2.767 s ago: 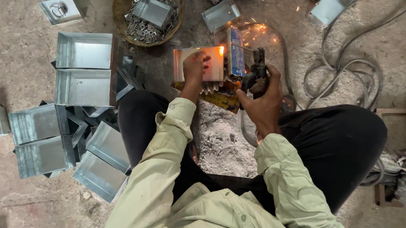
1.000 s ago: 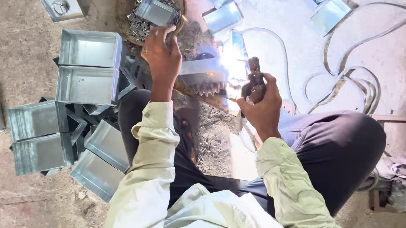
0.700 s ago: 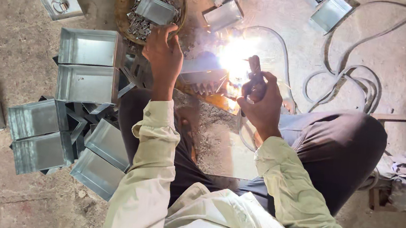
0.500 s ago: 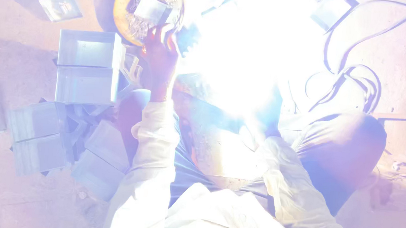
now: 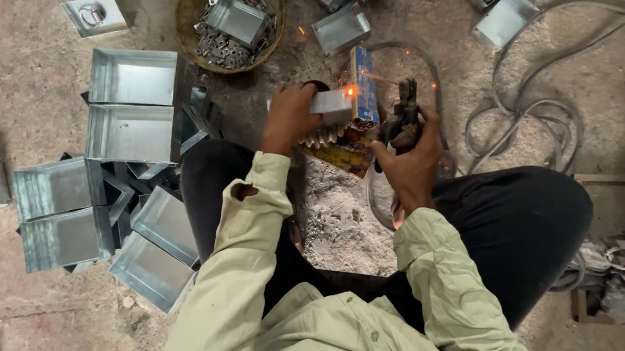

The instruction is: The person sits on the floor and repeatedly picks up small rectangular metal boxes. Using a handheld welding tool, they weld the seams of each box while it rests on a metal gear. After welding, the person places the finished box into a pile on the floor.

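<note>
My left hand (image 5: 290, 116) is clenched on a small grey metal box (image 5: 332, 106), held just above the ground between my knees. Its long axis runs roughly left to right across the view, one end pointing toward the other hand. An orange glow (image 5: 350, 91) sits at its upper right corner, with a few sparks scattered above.

My right hand (image 5: 411, 156) is wrapped tight around a dark electrode holder (image 5: 404, 116), which points up and away from me, its tip just beside the box.

Between the hands stands a blue rectangular package (image 5: 365, 86), long axis running away from me; a yellow-edged flat package (image 5: 341, 158) lies below it, partly covered by the hands. Print on both is too small to make out.

Upper left, a round basket (image 5: 191, 5) holds small metal scraps and one box. Open grey metal trays (image 5: 132, 108) are stacked on the left, several cut off at the frame edges. Grey cables (image 5: 533, 105) loop at the right. What the box rests on is hidden by the fingers.
</note>
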